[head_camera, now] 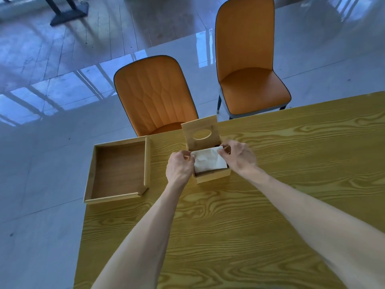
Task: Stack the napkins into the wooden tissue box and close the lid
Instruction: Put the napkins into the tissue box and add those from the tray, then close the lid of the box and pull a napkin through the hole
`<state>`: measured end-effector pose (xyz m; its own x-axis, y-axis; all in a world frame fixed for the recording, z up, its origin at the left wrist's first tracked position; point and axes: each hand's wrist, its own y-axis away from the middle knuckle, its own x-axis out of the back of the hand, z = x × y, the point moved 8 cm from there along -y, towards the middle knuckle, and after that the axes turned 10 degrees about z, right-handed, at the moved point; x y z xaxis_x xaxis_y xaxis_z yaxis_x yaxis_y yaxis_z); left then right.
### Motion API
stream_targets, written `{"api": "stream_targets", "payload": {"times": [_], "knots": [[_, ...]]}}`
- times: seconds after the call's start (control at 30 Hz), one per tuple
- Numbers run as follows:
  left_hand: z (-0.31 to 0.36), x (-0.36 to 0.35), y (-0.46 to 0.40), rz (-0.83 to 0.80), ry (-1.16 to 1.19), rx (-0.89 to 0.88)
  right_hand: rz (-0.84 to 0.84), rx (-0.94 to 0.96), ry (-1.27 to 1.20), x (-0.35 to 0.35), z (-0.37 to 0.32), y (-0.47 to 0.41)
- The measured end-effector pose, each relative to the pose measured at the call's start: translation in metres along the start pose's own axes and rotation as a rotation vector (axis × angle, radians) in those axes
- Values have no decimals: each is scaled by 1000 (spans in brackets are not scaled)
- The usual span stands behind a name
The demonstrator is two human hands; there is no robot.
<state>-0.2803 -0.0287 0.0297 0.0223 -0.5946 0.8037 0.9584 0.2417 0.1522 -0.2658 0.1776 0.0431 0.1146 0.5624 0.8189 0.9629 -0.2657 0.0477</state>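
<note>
Both hands working: left hand [179,166] and right hand [239,155] pinching white napkin [209,160] edges between fingertips — lowering into wooden tissue box [212,176]; hinged lid [201,131] standing open beyond fingers — closing still left.

The left hand [179,167] and right hand [239,157] cover the side edges of the napkin [209,161], the box [210,176] walls hide anything beneath it, both forearms run off the bottom edge, and the table [270,205] is cut off at right.
</note>
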Motion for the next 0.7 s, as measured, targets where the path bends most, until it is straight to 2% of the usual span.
{"api": "stream_targets", "payload": {"times": [0.2, 0.4, 0.6, 0.7], "knots": [[2, -4, -5, -30, -109, -34, -51, -20, 114, -8, 5, -8], [3, -3, -4, 4, -55, -75, -28, -18, 83, -11, 4, -11], [-7, -5, -11, -52, 228, 80, -13, -22, -58, -11, -2, -13], [-4, -6, -20, -136, 339, 132, -54, -17, -119, -8, -11, -19]]}}
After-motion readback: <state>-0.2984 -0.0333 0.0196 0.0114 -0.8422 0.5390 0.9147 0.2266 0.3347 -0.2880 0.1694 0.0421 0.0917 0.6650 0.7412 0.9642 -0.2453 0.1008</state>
